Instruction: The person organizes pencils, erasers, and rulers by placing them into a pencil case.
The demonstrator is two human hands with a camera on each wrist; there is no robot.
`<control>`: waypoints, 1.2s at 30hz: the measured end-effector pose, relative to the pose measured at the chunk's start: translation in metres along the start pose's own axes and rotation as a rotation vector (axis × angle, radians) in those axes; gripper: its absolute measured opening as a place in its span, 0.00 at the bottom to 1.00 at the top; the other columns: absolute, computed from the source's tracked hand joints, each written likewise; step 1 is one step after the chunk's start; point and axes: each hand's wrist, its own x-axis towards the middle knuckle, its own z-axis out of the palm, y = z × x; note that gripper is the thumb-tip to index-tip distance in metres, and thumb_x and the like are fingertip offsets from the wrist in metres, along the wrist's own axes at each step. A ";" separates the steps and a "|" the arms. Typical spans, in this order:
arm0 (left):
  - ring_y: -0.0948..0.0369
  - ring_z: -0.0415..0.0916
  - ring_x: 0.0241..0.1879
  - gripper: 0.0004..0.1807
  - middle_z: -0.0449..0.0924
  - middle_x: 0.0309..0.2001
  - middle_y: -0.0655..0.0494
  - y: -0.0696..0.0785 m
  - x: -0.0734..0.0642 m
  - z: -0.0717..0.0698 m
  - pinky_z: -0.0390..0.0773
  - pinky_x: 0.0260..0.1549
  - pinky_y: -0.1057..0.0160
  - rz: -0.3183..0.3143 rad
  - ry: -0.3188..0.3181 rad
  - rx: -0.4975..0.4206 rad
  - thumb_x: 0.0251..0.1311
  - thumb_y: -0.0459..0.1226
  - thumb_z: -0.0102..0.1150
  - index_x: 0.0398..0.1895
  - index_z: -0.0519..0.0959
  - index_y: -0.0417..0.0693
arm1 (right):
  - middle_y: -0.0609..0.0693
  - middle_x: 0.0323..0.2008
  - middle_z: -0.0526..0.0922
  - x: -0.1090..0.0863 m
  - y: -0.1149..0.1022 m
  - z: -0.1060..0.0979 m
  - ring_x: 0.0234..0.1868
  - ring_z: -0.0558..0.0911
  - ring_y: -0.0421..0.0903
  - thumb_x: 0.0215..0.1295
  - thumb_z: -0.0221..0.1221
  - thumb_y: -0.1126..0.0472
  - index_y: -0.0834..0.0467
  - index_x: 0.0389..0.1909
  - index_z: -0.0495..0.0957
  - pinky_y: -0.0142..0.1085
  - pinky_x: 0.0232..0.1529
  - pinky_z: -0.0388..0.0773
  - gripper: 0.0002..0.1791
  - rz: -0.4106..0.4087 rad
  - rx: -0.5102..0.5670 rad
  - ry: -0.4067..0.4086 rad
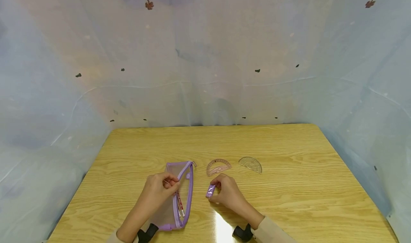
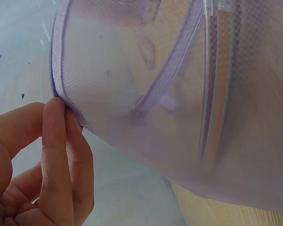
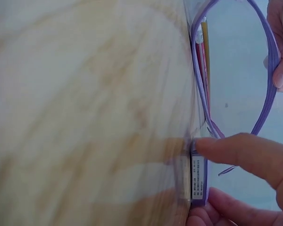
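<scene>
A purple mesh pencil case (image 1: 162, 214) lies left of the middle of the table, its zipped mouth spread wide. My left hand (image 1: 158, 186) pinches the zipper edge between thumb and fingertips and holds it up; the left wrist view shows this grip close. Through the mesh, pencils (image 2: 222, 84) are visible inside the case. To the right of the mouth, my right hand (image 1: 228, 193) grips a small purple eraser (image 1: 210, 191) between thumb and fingers. A white printed label (image 3: 197, 176) covers one side of the eraser, which is close against the tabletop.
A pink protractor (image 1: 219, 170) lies just beyond my right hand. Farther right is a clear protractor (image 1: 251, 163). The wooden table (image 1: 305, 186) meets a pale hanging cloth (image 1: 205, 64) at its back and sides.
</scene>
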 end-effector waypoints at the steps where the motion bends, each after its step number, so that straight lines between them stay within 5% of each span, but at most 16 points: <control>1: 0.67 0.77 0.23 0.02 0.80 0.25 0.60 0.000 0.000 0.000 0.80 0.23 0.70 -0.002 -0.001 -0.001 0.58 0.30 0.69 0.31 0.84 0.40 | 0.49 0.33 0.79 0.001 0.000 0.000 0.34 0.75 0.43 0.41 0.79 0.67 0.68 0.39 0.82 0.31 0.34 0.77 0.22 -0.001 -0.002 -0.002; 36: 0.67 0.77 0.24 0.02 0.80 0.25 0.61 0.002 0.001 -0.002 0.80 0.24 0.70 -0.013 0.005 0.021 0.58 0.31 0.70 0.31 0.85 0.41 | 0.48 0.34 0.79 0.009 -0.003 0.000 0.34 0.77 0.44 0.43 0.78 0.65 0.65 0.41 0.82 0.30 0.35 0.78 0.23 -0.042 0.045 -0.025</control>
